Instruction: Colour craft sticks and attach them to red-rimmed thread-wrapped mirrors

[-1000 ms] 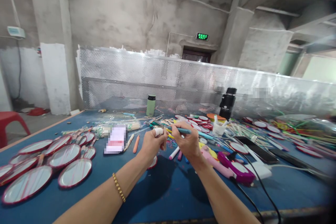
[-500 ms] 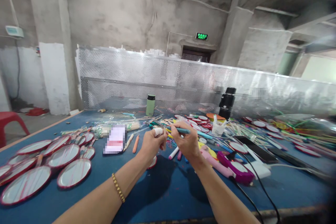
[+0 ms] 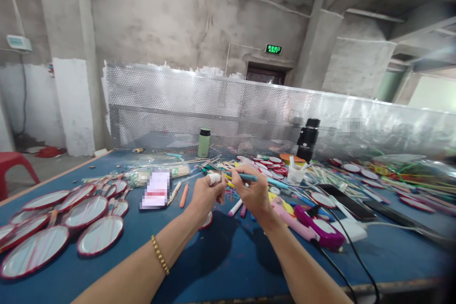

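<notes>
My right hand (image 3: 252,192) is closed around a teal pen (image 3: 248,177), whose tip points left towards my other hand. Fingers pinched together, my left hand (image 3: 210,194) has white tape (image 3: 213,178) wrapped round one finger. Something slim and pale shows at its fingertips, too small and covered to name. Partly hidden below the left hand is a red-rimmed white disc (image 3: 207,221). Several markers, among them a pink-and-white one (image 3: 235,207), lie on the blue table (image 3: 221,266) between the hands.
Red-rimmed round discs (image 3: 101,235) lie piled at the left, beside a phone (image 3: 156,190). A purple device (image 3: 320,230) with a cable sits at the right. A green bottle (image 3: 204,143) and black flask (image 3: 308,140) stand before a perforated metal screen (image 3: 178,104).
</notes>
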### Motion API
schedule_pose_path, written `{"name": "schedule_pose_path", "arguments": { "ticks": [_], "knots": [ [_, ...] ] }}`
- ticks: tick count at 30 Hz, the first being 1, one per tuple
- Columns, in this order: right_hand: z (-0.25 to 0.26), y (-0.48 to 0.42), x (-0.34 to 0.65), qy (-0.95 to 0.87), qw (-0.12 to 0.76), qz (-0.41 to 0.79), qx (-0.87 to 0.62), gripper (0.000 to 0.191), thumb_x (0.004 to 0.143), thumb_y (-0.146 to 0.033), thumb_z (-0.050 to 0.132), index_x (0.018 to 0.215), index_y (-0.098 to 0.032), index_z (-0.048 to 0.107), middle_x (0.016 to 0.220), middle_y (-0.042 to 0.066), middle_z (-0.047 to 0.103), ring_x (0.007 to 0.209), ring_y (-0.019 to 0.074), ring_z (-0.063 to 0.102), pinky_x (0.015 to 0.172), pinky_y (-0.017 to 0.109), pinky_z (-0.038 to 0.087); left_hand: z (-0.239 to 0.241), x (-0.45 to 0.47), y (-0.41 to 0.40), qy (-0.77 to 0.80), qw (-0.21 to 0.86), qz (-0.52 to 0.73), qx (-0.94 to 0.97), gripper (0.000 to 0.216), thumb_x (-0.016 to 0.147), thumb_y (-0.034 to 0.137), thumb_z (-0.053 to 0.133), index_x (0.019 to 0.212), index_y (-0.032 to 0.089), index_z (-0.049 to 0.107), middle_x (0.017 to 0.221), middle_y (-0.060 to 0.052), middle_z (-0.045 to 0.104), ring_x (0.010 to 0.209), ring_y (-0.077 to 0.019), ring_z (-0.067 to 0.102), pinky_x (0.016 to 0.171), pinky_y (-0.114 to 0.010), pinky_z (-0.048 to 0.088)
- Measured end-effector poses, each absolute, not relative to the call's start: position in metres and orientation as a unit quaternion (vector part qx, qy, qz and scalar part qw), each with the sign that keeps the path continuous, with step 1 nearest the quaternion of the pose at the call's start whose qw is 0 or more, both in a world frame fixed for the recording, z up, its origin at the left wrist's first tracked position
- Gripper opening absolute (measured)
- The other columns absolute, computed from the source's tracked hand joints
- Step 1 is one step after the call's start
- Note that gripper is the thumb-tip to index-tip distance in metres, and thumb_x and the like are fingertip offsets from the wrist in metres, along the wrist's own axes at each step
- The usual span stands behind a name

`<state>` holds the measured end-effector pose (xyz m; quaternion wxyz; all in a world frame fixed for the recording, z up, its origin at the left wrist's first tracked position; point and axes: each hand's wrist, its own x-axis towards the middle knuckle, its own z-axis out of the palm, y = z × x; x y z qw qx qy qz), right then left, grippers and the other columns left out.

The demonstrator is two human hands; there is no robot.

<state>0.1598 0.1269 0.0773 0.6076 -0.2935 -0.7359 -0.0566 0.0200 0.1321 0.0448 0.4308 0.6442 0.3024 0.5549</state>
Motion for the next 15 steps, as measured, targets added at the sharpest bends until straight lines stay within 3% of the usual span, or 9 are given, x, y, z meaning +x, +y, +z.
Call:
{"name": "schedule_pose_path", "arguments": {
  "ticks": [15],
  "knots": [
    [0.0767,0.1279,0.1598,-0.724,0.624,-0.058,-0.286,0.018,0.09,-0.021,0.056,0.075,-0.02,0.066,0.071,0.001,0.067,0.063,0.0153,0.062,0.06,0.027,0.05,0.0449,0.0202,0.1317,0.308,0.434,0.554,0.64,0.026,0.095,0.035,0.061,0.079,0.014,0.062,0.065,0.005,0.058,0.051,-0.0082,0.053,0.052,-0.024,0.048]
  ]
}}
